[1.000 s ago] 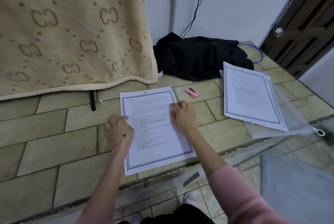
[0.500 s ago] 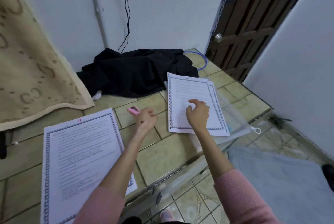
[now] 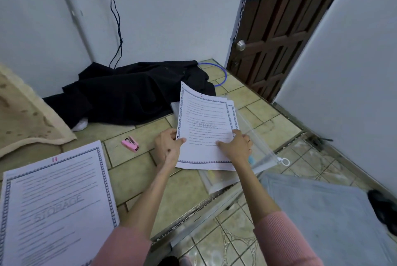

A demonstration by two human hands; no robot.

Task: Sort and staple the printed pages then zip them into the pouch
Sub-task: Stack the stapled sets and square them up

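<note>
Pages [image 3: 206, 128] in a thin stack are held by both hands over the tiled ledge [image 3: 133, 167], toward its right end, with the far edge curling upward. The left hand [image 3: 168, 147] pinches the stack's left edge, thumb on top and fingers beneath. The right hand [image 3: 238, 147] grips the right edge, thumb lying across the printed face. At least one more sheet shows fanned out behind the top page at the right side, so the stack is not squared.

Handling judgement: the sheets are light and limp. They bend under their own weight, slide easily against one another, and crease if pinched hard. Hold them at opposite long edges near the middle, as now, or tap the lower edge on the ledge to align them before stapling. A one-handed hold at a corner would likely let the sheets fan apart.

The pouch [image 3: 257, 149] lies directly beneath the stack, clear and floppy, its zip pull ring [image 3: 285, 161] near the ledge's front edge. It looks slick, so one hand should hold its mouth open when loading.

The stapler [image 3: 130, 143], small and pink, sits on the ledge just left of the left hand. A second set of pages [image 3: 58, 205] lies flat at the left end of the ledge.
</note>
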